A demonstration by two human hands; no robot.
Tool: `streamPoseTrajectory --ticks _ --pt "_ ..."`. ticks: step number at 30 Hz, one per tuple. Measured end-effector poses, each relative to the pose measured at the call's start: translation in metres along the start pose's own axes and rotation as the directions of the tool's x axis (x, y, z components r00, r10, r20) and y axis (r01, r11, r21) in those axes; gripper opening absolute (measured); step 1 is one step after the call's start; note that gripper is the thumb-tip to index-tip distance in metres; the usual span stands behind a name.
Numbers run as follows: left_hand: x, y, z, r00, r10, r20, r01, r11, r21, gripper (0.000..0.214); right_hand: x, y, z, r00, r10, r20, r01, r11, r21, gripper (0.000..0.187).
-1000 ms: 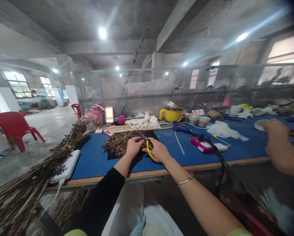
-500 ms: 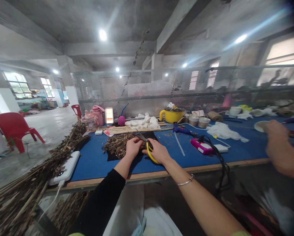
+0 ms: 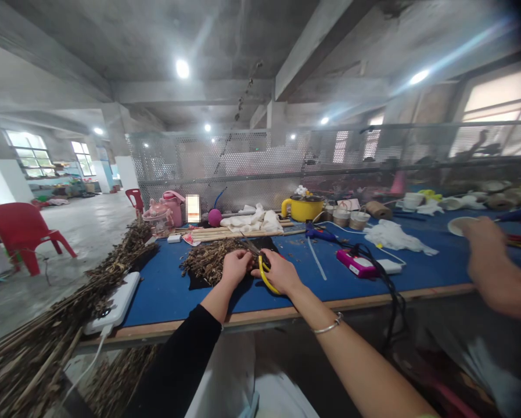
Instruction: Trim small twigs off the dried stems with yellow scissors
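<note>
Foliage (image 3: 210, 260), dried and brown, lay heaped on the blue tabletop (image 3: 155, 293). Beside it I had the left hand (image 3: 233, 270) with fingers bunched, contents untellable from my end; then yellow-handled scissors (image 3: 262, 277), gripped in my right hand's (image 3: 283, 273) fingers.

The yellow-handled scissors (image 3: 262, 279) point forward and left; whether their blades (image 3: 251, 244) are parted, I cannot surely tell. Beside them, brown dry plants (image 3: 208, 259) lie heaped loosely on the bench (image 3: 164, 302).
</note>
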State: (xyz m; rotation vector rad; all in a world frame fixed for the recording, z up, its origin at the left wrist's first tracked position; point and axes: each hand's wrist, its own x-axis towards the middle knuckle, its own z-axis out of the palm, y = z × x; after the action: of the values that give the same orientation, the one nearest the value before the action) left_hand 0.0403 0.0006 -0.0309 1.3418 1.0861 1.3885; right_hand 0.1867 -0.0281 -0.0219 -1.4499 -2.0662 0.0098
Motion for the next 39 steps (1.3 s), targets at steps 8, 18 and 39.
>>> streamPoseTrajectory --ticks 8,18,39 --pt "0.0019 0.0016 -0.0008 0.996 -0.052 -0.066 0.051 0.999 -0.017 0.015 -0.0007 0.0013 0.0021 1.000 0.029 -0.004 -0.029 0.998 -0.048 0.060" --pt "0.0000 0.0049 0.0008 0.998 -0.008 -0.056 0.011 0.999 0.047 0.013 -0.0004 -0.0027 -0.0005 0.999 0.005 0.046 -0.002 0.998 -0.068 0.063" --pt "0.0044 0.0009 -0.0026 0.996 0.025 -0.090 -0.014 0.992 0.126 0.014 0.0007 -0.0011 0.0010 0.996 0.020 0.082 -0.012 0.996 -0.093 0.058"
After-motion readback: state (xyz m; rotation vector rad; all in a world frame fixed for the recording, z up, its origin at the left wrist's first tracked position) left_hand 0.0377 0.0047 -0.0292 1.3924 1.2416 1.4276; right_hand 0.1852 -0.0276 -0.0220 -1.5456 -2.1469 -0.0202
